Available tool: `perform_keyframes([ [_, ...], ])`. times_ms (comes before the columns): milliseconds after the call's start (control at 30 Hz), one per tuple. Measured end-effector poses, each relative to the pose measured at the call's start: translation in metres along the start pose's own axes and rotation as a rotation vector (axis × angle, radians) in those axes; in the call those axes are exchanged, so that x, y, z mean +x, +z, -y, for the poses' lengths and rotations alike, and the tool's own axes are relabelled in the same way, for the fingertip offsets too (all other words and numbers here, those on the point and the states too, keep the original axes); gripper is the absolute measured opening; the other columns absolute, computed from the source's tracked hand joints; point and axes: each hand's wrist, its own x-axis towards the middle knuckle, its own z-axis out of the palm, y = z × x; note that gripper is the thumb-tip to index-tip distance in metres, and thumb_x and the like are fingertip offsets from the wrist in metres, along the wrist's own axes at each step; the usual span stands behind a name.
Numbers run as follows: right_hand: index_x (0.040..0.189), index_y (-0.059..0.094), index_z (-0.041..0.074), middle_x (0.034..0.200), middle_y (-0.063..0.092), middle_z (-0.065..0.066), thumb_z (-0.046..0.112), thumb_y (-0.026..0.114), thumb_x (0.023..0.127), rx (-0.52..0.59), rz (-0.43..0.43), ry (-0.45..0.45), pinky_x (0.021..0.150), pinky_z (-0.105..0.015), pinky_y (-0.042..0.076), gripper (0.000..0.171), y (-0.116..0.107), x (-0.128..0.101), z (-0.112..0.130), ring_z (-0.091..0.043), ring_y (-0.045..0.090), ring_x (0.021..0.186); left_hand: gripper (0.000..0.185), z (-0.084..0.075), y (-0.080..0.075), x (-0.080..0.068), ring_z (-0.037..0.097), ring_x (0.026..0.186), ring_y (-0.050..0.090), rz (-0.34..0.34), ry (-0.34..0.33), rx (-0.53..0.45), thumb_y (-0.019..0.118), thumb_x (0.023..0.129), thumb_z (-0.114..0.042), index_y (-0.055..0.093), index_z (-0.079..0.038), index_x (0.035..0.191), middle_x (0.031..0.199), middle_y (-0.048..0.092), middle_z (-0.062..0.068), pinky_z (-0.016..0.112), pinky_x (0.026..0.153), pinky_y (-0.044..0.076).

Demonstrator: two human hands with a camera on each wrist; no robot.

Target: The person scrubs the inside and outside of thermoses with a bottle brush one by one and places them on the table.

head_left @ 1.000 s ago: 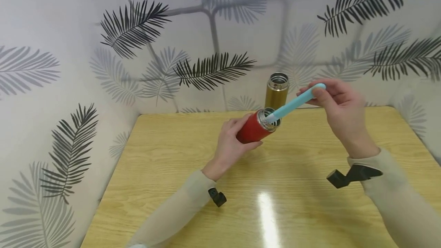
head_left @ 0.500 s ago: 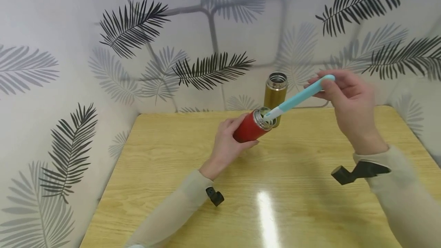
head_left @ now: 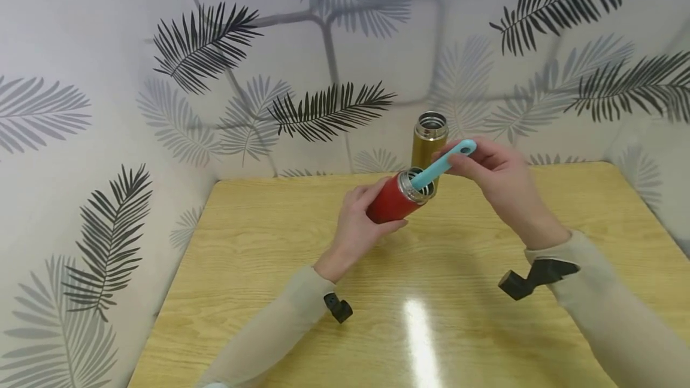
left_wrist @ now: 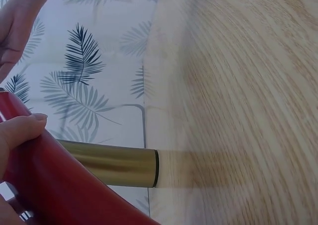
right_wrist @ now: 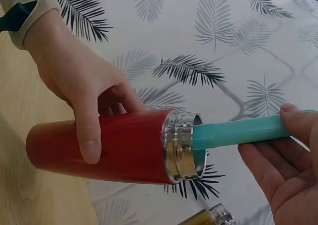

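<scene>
My left hand (head_left: 356, 229) grips a red thermos flask (head_left: 389, 203), lidless and tilted, its steel mouth turned up to the right. Above the table, my right hand (head_left: 504, 187) pinches the teal handle of a bottle brush (head_left: 438, 167) between thumb and fingers. That handle reaches into the flask's mouth; whatever is at its lower end is hidden inside. In the right wrist view, the teal handle (right_wrist: 241, 132) lies nearly in line with the red flask (right_wrist: 134, 148). The left wrist view shows my thumb (left_wrist: 25, 128) across the flask's side.
Just behind the red flask, a gold thermos flask (head_left: 429, 145) without a lid stands upright near the table's back edge. The wooden table (head_left: 259, 238) meets a wall (head_left: 366, 58) with a leaf pattern.
My right hand first drew the bottle brush up and right, showing its white neck, then moved down and left. The handle is now deeper in the red flask. My left hand stayed nearly still.
</scene>
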Motion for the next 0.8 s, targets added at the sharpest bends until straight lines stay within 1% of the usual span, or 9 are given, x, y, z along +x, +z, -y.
perform_keyframes([
  [100,0.114,0.069,-0.008,0.112,0.077,-0.007,0.003,0.061,0.104,0.047,0.009,0.006,0.093,-0.03,0.058,0.017,-0.003,-0.001,0.0,-0.018,0.073,0.108,0.075,0.001,0.0,-0.001,0.029,0.126,0.052,0.004,0.006,0.013,0.093,0.08,-0.022,0.059,-0.021,0.147,0.134,0.061,0.01,0.048,0.098,0.054],
  [167,0.114,0.068,-0.01,0.111,0.076,-0.01,0.0,0.059,0.104,0.132,0.005,-0.011,0.093,-0.033,0.058,0.017,-0.007,0.0,0.001,-0.02,0.073,0.108,0.074,0.002,0.0,-0.001,0.028,0.126,0.053,0.011,0.001,0.024,0.093,0.08,-0.022,0.06,-0.021,0.147,0.134,0.061,0.01,0.047,0.099,0.054],
  [233,0.116,0.066,-0.012,0.111,0.075,-0.015,-0.003,0.056,0.105,0.239,0.005,-0.041,0.094,-0.037,0.058,0.018,-0.011,0.002,0.005,-0.026,0.072,0.109,0.074,0.004,-0.001,-0.002,0.028,0.125,0.054,0.016,-0.006,0.035,0.093,0.08,-0.023,0.06,-0.022,0.146,0.134,0.062,0.009,0.047,0.099,0.054],
  [333,0.115,0.064,-0.015,0.11,0.075,-0.019,-0.007,0.053,0.105,0.348,0.004,-0.083,0.093,-0.04,0.058,0.017,-0.018,0.006,0.011,-0.03,0.073,0.109,0.073,0.009,-0.002,-0.003,0.028,0.124,0.056,0.02,-0.017,0.044,0.093,0.079,-0.024,0.061,-0.022,0.145,0.134,0.064,0.008,0.047,0.099,0.053],
  [400,0.115,0.064,-0.015,0.109,0.075,-0.019,-0.007,0.053,0.104,0.355,-0.006,-0.097,0.092,-0.04,0.059,0.017,-0.021,0.007,0.016,-0.03,0.074,0.108,0.073,0.01,-0.003,-0.004,0.027,0.123,0.057,0.024,-0.013,0.051,0.094,0.079,-0.025,0.061,-0.021,0.145,0.133,0.065,0.007,0.047,0.099,0.054],
  [467,0.114,0.066,-0.014,0.107,0.076,-0.018,-0.007,0.055,0.104,0.331,-0.039,-0.107,0.09,-0.038,0.06,0.016,-0.025,0.008,0.02,-0.029,0.075,0.105,0.073,0.009,-0.004,-0.004,0.028,0.122,0.058,0.03,-0.006,0.058,0.094,0.079,-0.026,0.061,-0.02,0.145,0.133,0.067,0.007,0.047,0.098,0.054],
  [667,0.109,0.064,-0.017,0.102,0.076,-0.02,-0.006,0.058,0.102,0.332,-0.174,-0.148,0.085,-0.038,0.061,0.014,-0.03,0.007,0.028,-0.03,0.076,0.098,0.073,0.006,-0.006,-0.003,0.027,0.122,0.058,0.044,0.006,0.053,0.092,0.081,-0.025,0.06,-0.019,0.146,0.133,0.065,0.008,0.046,0.098,0.054],
  [733,0.107,0.063,-0.018,0.1,0.076,-0.02,-0.005,0.059,0.102,0.323,-0.216,-0.164,0.084,-0.038,0.062,0.014,-0.031,0.007,0.03,-0.03,0.075,0.096,0.073,0.006,-0.008,-0.002,0.028,0.123,0.058,0.039,0.017,0.067,0.092,0.081,-0.024,0.059,-0.019,0.146,0.134,0.064,0.009,0.046,0.098,0.054],
  [800,0.106,0.063,-0.018,0.097,0.076,-0.02,-0.003,0.059,0.103,0.289,-0.263,-0.186,0.082,-0.038,0.063,0.016,-0.032,0.006,0.033,-0.03,0.076,0.094,0.073,0.007,-0.008,-0.002,0.028,0.122,0.058,0.03,0.031,0.097,0.093,0.081,-0.024,0.059,-0.018,0.146,0.133,0.064,0.01,0.047,0.099,0.054],
])
